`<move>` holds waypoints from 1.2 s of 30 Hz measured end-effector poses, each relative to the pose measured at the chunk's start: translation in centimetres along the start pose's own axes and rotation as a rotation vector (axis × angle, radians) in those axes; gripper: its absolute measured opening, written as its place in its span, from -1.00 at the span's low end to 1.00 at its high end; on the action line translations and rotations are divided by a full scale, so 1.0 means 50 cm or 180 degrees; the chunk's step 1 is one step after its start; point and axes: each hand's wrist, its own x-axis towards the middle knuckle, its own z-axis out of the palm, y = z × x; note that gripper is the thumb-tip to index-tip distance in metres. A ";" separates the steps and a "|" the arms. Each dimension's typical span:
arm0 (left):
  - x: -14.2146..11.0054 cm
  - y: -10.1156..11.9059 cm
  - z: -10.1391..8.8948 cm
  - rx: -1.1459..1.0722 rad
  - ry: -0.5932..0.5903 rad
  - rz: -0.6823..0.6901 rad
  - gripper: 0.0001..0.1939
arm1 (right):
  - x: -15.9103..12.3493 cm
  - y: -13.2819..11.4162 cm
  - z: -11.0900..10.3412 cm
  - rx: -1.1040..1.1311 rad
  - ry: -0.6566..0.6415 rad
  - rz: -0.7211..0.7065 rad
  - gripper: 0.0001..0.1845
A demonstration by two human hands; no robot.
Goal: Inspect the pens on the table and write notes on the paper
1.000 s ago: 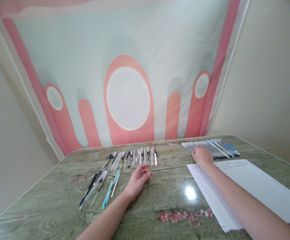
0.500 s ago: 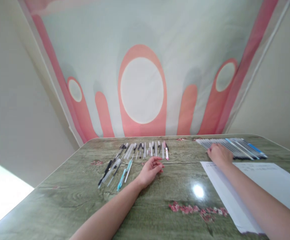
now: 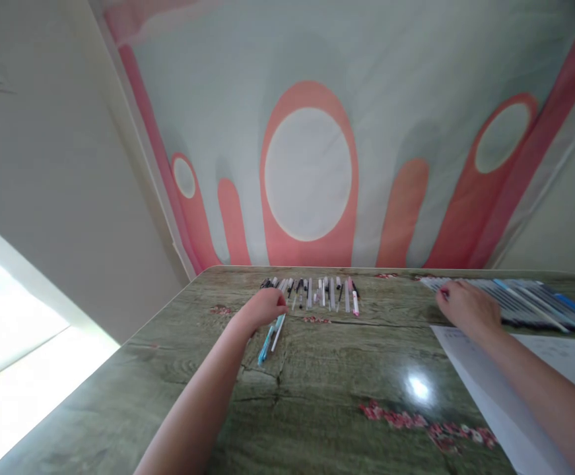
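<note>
My left hand (image 3: 261, 309) is over the loose pens on the left, its fingers bent downward and the tips out of sight. It covers the dark and clear pens there. Just to its right, a turquoise pen (image 3: 265, 346) and a slim white-and-turquoise pen (image 3: 278, 333) lie on the table. On the right, my right hand (image 3: 468, 307) is closed at the left end of a long row of grey pens (image 3: 515, 300), fingers curled in. What it pinches, if anything, is too small to make out.
A row of mixed pens and clear tubes (image 3: 309, 293) lies near the table's far edge, with a pink-and-white pen (image 3: 355, 302) at its right end. White paper (image 3: 495, 389) lies under my right forearm. The wood-patterned tabletop (image 3: 327, 389) meets a patterned backdrop (image 3: 311, 257).
My left hand has moved left from the middle of the table to over the loose pens. My right hand stays at the grey row. The view has turned slightly left.
</note>
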 end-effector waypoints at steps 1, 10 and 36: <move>-0.001 -0.014 -0.007 0.0161 -0.0065 -0.0165 -0.84 | 0.002 -0.009 -0.009 0.0083 -0.0023 -0.0050 -0.74; 0.003 -0.035 0.031 0.0572 -0.0395 -0.0732 -0.73 | -0.033 -0.142 -0.117 0.1172 -0.0469 -0.0894 -0.80; 0.001 -0.036 0.052 -0.0293 -0.1284 -0.0830 -0.96 | -0.130 -0.210 -0.067 0.1703 -0.0644 -0.1715 -0.76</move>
